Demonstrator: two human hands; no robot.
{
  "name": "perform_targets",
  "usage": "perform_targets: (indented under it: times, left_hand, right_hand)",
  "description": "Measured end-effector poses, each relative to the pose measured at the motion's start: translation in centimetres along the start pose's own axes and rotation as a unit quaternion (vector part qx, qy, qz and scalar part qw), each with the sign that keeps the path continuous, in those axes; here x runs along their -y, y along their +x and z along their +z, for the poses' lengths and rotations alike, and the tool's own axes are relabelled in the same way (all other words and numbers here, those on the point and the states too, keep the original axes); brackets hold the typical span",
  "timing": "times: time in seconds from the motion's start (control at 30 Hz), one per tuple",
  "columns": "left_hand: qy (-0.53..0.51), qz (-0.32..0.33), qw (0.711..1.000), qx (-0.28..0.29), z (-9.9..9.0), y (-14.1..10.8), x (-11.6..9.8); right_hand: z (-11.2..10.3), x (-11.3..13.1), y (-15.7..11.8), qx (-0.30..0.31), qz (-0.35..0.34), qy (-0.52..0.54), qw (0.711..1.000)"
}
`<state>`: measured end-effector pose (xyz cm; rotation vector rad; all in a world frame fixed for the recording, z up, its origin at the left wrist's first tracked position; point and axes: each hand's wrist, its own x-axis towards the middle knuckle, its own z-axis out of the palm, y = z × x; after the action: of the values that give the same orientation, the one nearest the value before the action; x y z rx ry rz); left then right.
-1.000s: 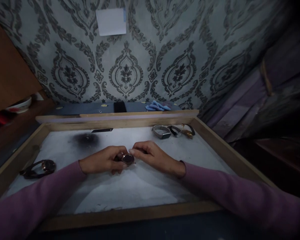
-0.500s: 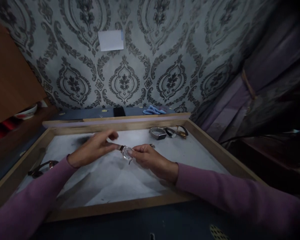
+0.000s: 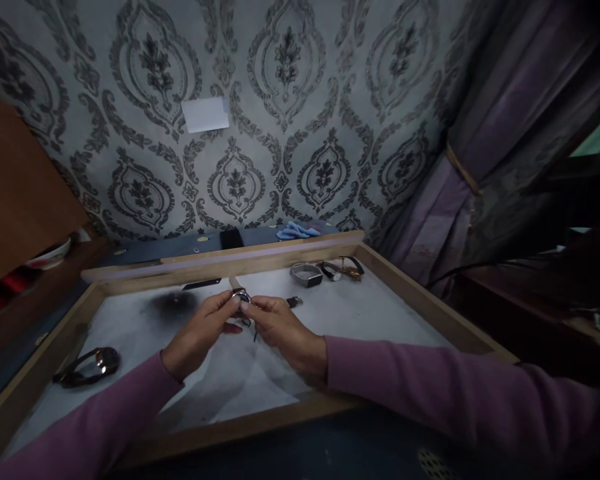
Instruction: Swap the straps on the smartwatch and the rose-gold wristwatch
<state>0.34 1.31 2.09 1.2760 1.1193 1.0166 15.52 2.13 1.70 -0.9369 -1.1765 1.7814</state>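
Between my two hands is a wristwatch (image 3: pixel 241 294) with a round silver case; a brown strap sticks up at its far side. My left hand (image 3: pixel 211 327) pinches the case from the left, thumb on top. From the right, my right hand (image 3: pixel 280 323) grips the same case with thumb and fingers. Just right of my right fingers lies a dark strap piece with a buckle (image 3: pixel 295 302). Beyond my left hand rests a flat black blade-like strip (image 3: pixel 202 284). A small dark thin thing (image 3: pixel 255 333) shows below the watch.
A wooden-framed tray (image 3: pixel 220 427) lined with white surrounds my hands. A dark watch (image 3: pixel 87 367) lies at its left. At the back right are a grey-banded watch (image 3: pixel 307 275), a small watch (image 3: pixel 330 270) and a gold-coloured watch (image 3: pixel 351 269). Behind sits a blue cloth (image 3: pixel 297 230).
My left hand has come in to the watch and now grips its case alongside my right. The watch has turned, its strap now pointing away. The view has shifted.
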Motion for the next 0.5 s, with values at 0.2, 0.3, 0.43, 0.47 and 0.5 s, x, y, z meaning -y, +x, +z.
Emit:
perform_targets:
  times: [0.2,0.3,0.43,0.47,0.5]
  left_hand:
    - [-0.052,0.006,0.999,-0.015,0.0,1.1,-1.1]
    - [-0.061,0.005,0.998,-0.024,-1.2,1.8,-2.6]
    - [-0.053,-0.018,0.998,-0.021,-2.6,2.8,-3.4]
    - [-0.049,-0.027,0.998,-0.017,-2.7,2.9,-3.3]
    - [-0.045,-0.036,0.998,-0.011,-2.8,2.9,-3.0]
  right_hand:
    - [-0.1,0.1,0.5,0.004,-0.028,-0.054,0.998]
    - [-0.9,0.9,0.7,-0.023,0.022,-0.118,0.993]
    - [-2.6,2.0,1.0,-0.022,0.07,-0.137,0.988]
    - [-3.1,2.3,1.0,-0.016,0.08,-0.139,0.987]
    - [-3.5,2.5,1.0,-0.01,0.087,-0.14,0.986]
